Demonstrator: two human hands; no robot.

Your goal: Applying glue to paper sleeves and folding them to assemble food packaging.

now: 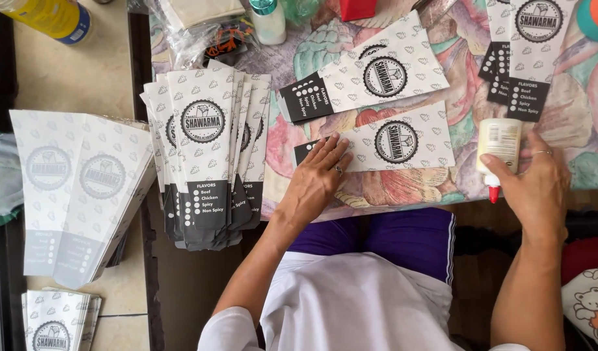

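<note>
Across floral-clothed table [403, 188] mid-frame: left hand [315, 179] pressing flat, grip open, on white paper sleeve [390, 143]; right hand [536, 188], grip closed, holding glue bottle [498, 149] nozzle-down at right.

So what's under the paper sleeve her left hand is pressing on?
Under the paper sleeve held by the left hand lies the floral tablecloth, showing all around its edges. Whatever sits directly beneath the sleeve's middle is covered.

Left hand [318, 174] flat on paper sleeve [403, 144]; right hand [536, 185] grips glue bottle [498, 151].
</note>
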